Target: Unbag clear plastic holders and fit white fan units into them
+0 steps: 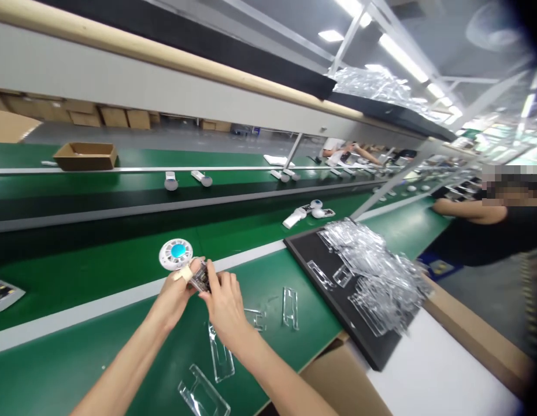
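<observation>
My left hand [175, 292] is closed round the handle of a white round-headed device [167, 254] with radial slots and a blue disc in its centre. A dark circuit board [201, 277] shows in its handle between my hands. My right hand [227, 300] pinches the end of this handle, thumb and fingers pressed against it; whether a clear part is under the fingertips I cannot tell. Below my hands, clear plastic frames [220, 355] lie on the green bench [268, 358]. Another clear frame [290, 308] is to the right of my right hand.
A black tray [311, 271] heaped with clear plastic frames [372, 266] stands at right, beside a cardboard box [346, 381]. White devices [295, 217] lie on the green conveyor belt [233, 231]. A brown carton [86, 156] sits across the line. A co-worker [502, 219] is at far right.
</observation>
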`<state>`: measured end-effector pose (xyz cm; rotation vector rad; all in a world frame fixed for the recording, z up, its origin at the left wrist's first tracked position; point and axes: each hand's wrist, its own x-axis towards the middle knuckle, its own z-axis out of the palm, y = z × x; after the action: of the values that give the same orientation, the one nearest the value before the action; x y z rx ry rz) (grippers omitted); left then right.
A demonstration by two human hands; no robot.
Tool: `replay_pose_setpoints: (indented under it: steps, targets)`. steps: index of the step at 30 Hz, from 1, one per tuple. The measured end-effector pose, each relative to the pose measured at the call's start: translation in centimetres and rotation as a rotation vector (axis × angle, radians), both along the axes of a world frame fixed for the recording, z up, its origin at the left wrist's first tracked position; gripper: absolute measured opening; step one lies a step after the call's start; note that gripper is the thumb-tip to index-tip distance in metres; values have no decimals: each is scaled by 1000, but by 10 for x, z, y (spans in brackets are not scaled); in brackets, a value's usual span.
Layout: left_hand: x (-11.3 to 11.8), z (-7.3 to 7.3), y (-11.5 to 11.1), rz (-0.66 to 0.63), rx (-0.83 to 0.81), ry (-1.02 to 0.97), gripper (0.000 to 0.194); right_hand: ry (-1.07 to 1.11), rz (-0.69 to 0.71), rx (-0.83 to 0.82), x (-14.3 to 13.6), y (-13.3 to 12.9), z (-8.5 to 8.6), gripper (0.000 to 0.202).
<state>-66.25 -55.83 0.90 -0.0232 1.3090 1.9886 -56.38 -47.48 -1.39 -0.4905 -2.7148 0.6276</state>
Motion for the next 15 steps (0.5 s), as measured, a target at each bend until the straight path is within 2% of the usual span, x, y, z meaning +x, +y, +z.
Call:
replay_pose_setpoints:
  steps: [2, 4, 6, 8, 10, 12, 15]
  targets:
    - [4, -7, -2, 49, -36, -5, 48, 18, -38, -81, 1, -12, 4, 59]
    - [8, -8, -4, 138, -46, 24, 46, 134, -118, -283, -2, -21, 3, 50]
    - [15, -5, -5, 213, -36, 53, 45, 309, -326, -530, -10, -23, -1, 37]
    - [25, 1, -5, 245, -18, 104, 44, 439, -577, -686, -20, -20, -6, 39]
    - [37, 6, -6, 261, -9, 176, 44, 482, -713, -730, -27, -15, -10, 49]
    - [49, 10, -8, 269, -28, 209, 43, 506, -734, -727, -26, -12, -9, 52]
    - [63, 13, -16, 293, -54, 203, 38, 568, -703, -684, -15, -15, 2, 49]
